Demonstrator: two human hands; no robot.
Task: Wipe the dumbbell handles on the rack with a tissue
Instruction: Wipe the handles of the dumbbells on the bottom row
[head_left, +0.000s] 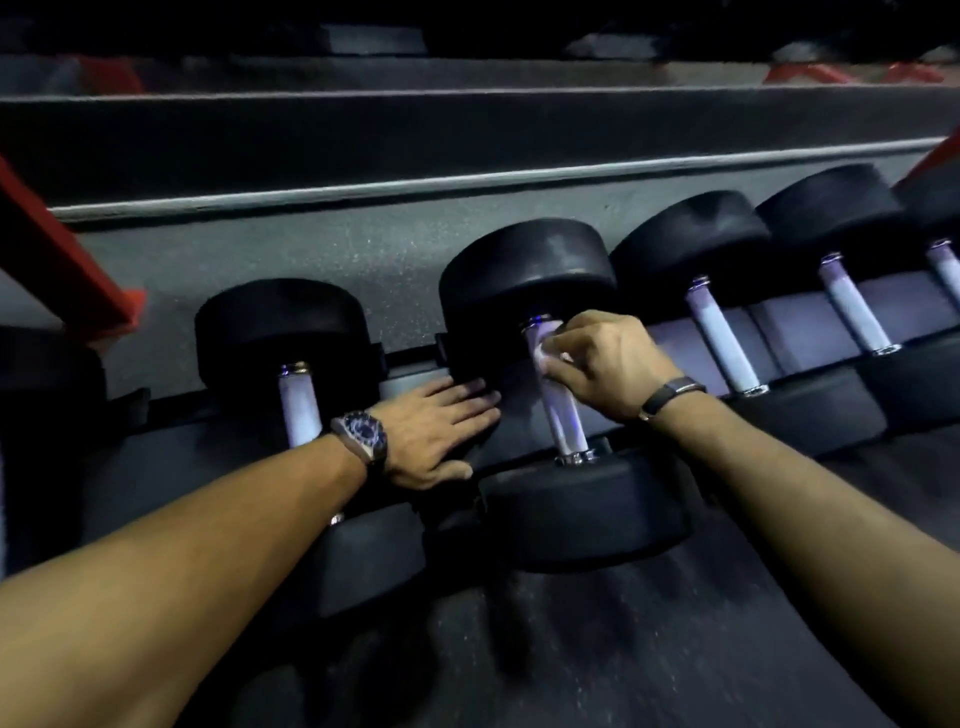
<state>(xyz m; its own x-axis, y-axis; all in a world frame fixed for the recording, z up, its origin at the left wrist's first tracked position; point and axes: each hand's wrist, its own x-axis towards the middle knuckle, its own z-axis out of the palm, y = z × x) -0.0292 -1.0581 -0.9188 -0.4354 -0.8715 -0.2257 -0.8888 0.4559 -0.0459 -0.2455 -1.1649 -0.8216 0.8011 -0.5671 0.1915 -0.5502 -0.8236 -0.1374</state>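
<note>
Dumbbells, five handles countable, no legible markings, line the rack (810, 312) mid-frame; right hand (608, 364) pinches a tissue (545, 356) against the centre handle (558, 410), left hand (436, 431) rests flat beside it.

Dark rack (795, 317) w/ angled cradles, red frame post (62, 260) at left. Black round-head dumbbells (524, 270) are laid side by side across it, chrome handles (722, 338) pointing front-to-back. Left hand (436, 431) is rested flat on a cradle.
</note>
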